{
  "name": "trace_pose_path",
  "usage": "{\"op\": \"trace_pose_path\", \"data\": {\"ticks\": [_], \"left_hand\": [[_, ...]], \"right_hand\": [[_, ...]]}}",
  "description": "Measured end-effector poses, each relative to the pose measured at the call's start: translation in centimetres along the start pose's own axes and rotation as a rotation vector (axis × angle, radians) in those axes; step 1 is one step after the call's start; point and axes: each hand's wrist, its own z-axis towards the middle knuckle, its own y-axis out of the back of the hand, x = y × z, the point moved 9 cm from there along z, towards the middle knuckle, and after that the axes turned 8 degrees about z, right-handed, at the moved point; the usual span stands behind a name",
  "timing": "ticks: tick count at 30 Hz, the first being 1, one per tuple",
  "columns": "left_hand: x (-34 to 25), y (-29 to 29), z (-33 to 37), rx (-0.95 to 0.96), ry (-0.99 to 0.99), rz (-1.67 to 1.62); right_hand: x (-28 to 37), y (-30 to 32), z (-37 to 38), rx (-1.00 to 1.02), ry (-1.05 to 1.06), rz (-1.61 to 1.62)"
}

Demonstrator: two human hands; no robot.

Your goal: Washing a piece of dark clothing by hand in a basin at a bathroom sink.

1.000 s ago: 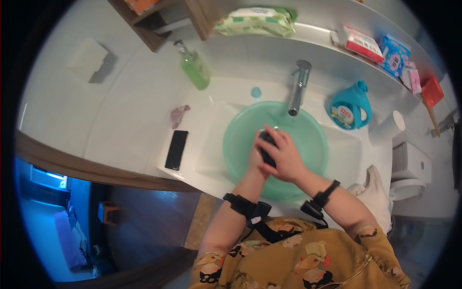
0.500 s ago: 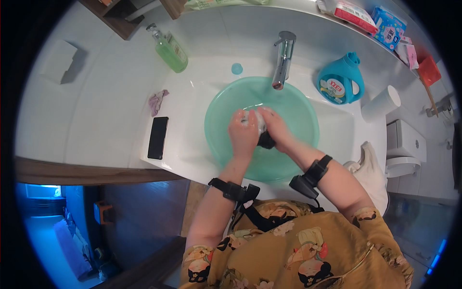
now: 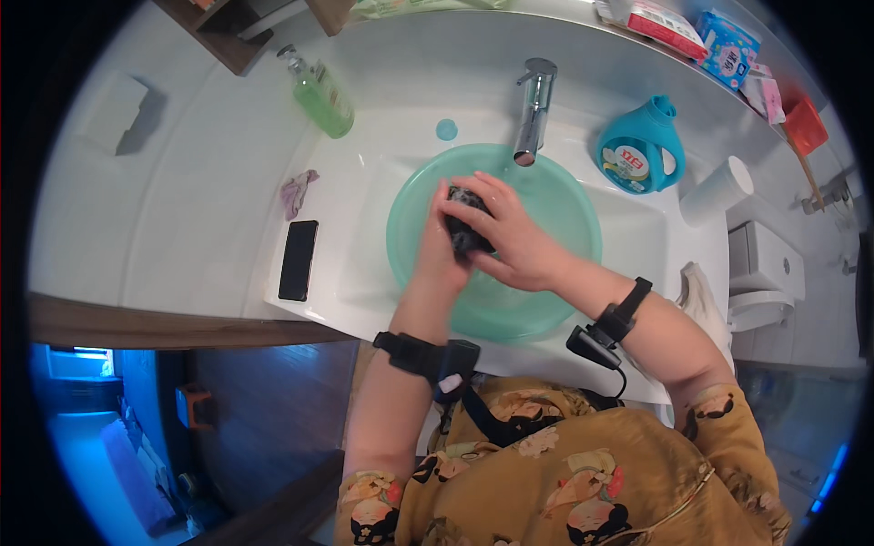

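Note:
Over the green plastic basin, a wet, dark bundle of cloth with some pale suds is squeezed between my two hands. My left hand cups it from the left side, most of its fingers hidden behind the bundle. Across its top and right side lie the bent fingers of my right hand. Whether the cloth is a sock or some other small piece cannot be made out. Water lies in the basin below.
A chrome faucet overhangs the basin's far rim. Left stand a green pump bottle, a crumpled pink cloth and a black phone. Right are a blue detergent jug, a white cylinder and a pale cloth.
The bundle has turned and moved slightly left, now showing mostly dark fabric instead of white foam. My right hand has swung left over it, its fingers now spread across the top.

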Motion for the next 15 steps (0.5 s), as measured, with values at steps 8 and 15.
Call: {"op": "trace_pose_path", "data": {"ticks": [8, 15], "left_hand": [[-3.1, 0.7, -1.6, -0.428, -0.486, 0.596], [-4.4, -2.2, -5.3, -0.477, -1.077, 1.146]], "right_hand": [[-5.6, 0.0, -1.3, -0.481, -0.47, 0.643], [-8.7, -3.5, -4.4, -0.564, -0.919, 1.207]]}}
